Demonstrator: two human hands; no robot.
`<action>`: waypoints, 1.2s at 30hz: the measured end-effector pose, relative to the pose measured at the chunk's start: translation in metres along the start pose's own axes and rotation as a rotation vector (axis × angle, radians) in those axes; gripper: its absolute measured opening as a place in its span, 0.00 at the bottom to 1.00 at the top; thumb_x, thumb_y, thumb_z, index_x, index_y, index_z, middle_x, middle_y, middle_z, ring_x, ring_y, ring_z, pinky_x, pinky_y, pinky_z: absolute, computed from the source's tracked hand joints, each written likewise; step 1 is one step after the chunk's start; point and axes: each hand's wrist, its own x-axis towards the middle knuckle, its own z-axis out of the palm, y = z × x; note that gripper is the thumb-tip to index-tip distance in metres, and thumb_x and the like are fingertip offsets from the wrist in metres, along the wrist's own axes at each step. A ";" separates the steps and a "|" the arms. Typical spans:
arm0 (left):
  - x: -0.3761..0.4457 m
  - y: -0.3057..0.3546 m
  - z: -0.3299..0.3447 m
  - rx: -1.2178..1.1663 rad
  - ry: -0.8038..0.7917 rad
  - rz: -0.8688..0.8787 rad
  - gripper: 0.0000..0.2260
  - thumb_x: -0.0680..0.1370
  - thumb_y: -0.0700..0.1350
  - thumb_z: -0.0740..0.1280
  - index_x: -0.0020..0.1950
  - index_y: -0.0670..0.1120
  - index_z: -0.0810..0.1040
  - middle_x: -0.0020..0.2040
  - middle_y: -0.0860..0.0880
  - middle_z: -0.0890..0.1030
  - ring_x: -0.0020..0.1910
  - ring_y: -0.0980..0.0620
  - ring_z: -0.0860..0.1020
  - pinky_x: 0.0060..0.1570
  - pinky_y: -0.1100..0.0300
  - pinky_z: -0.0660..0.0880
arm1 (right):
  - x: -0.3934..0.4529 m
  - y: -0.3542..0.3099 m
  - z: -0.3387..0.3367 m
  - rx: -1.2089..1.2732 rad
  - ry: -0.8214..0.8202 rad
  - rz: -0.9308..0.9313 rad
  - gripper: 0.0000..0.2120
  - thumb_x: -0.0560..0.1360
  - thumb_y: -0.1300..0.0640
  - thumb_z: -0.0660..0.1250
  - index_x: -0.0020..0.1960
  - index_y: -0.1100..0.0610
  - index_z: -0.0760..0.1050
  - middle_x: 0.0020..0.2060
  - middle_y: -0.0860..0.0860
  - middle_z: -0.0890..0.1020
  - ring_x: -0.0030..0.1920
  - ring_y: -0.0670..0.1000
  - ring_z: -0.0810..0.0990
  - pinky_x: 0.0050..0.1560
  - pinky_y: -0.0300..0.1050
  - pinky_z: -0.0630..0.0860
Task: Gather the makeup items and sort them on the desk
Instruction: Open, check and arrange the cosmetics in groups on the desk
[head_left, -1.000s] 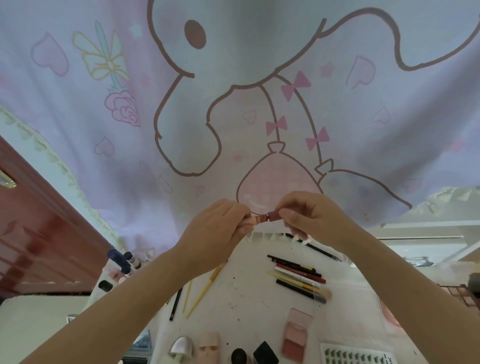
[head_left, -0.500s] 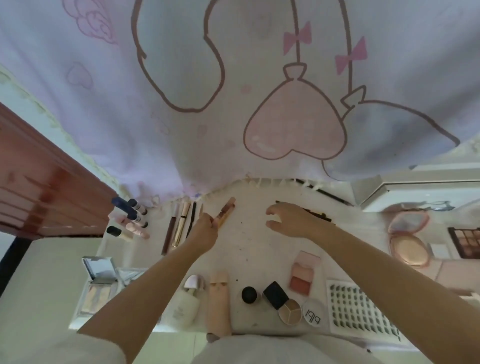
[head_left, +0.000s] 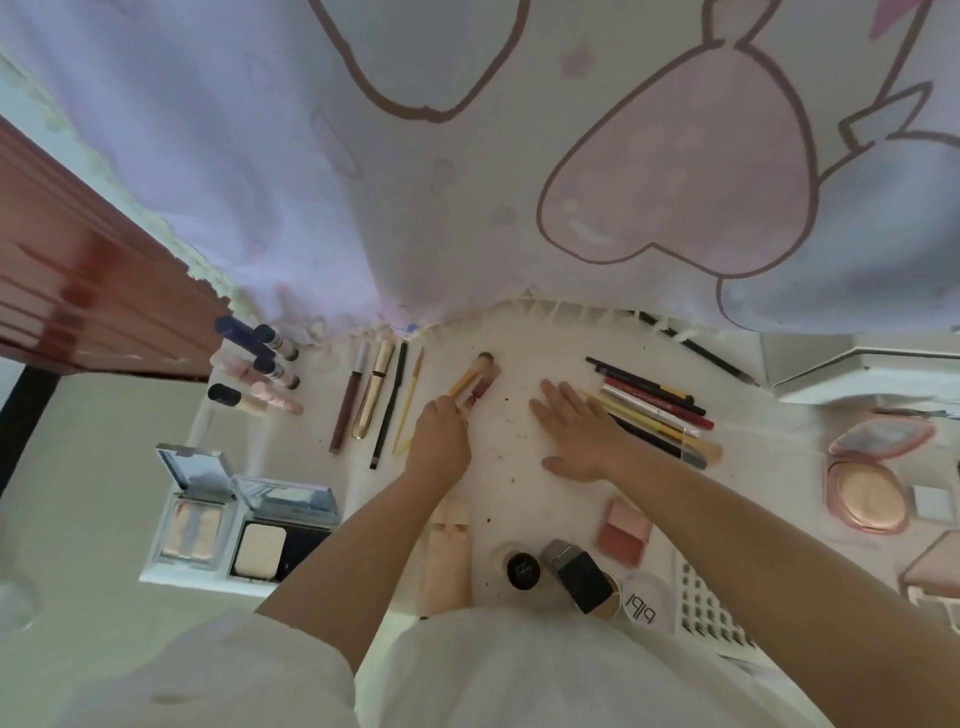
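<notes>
My left hand (head_left: 440, 441) grips two slim items at their near ends: a yellow pencil (head_left: 470, 378) and a pink-brown lip tube (head_left: 483, 387), both pointing away toward the curtain. My right hand (head_left: 576, 431) lies flat and open on the white desk (head_left: 509, 467), holding nothing, just left of a row of several pencils (head_left: 654, 410). To the left lies another row of slim sticks (head_left: 379, 400), and farther left several small tubes (head_left: 260, 374).
Two open compacts (head_left: 239, 519) sit at the desk's left front edge. A peach tube (head_left: 447, 556), black pots (head_left: 571, 571), a blush pan (head_left: 623, 530) and a lash tray (head_left: 711, 608) lie near me. A pink compact (head_left: 867, 483) is at right. A printed curtain (head_left: 467, 156) hangs behind.
My hands, together on the lip tube a second ago, have parted. The left lowered the tube and pencil to the desk; the right moved down flat beside the pencils. The view tilted down.
</notes>
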 end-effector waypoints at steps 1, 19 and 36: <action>0.002 -0.002 -0.001 -0.002 0.012 -0.005 0.11 0.80 0.37 0.51 0.58 0.33 0.66 0.57 0.36 0.70 0.53 0.41 0.71 0.48 0.58 0.66 | 0.000 -0.001 0.000 -0.004 -0.008 0.005 0.37 0.78 0.48 0.56 0.73 0.54 0.33 0.72 0.53 0.31 0.73 0.54 0.33 0.73 0.52 0.39; 0.003 -0.018 -0.001 0.133 0.201 -0.161 0.13 0.81 0.43 0.52 0.56 0.36 0.70 0.55 0.39 0.74 0.54 0.44 0.73 0.50 0.57 0.70 | -0.006 -0.008 0.004 -0.034 0.026 0.024 0.33 0.79 0.50 0.52 0.74 0.55 0.34 0.72 0.54 0.32 0.73 0.56 0.34 0.73 0.53 0.39; -0.011 -0.011 -0.010 0.115 0.251 0.157 0.11 0.77 0.42 0.60 0.57 0.40 0.71 0.54 0.44 0.75 0.52 0.47 0.74 0.46 0.62 0.69 | -0.045 0.096 -0.004 0.175 0.346 0.406 0.12 0.75 0.55 0.59 0.56 0.56 0.74 0.49 0.53 0.78 0.50 0.52 0.76 0.46 0.42 0.73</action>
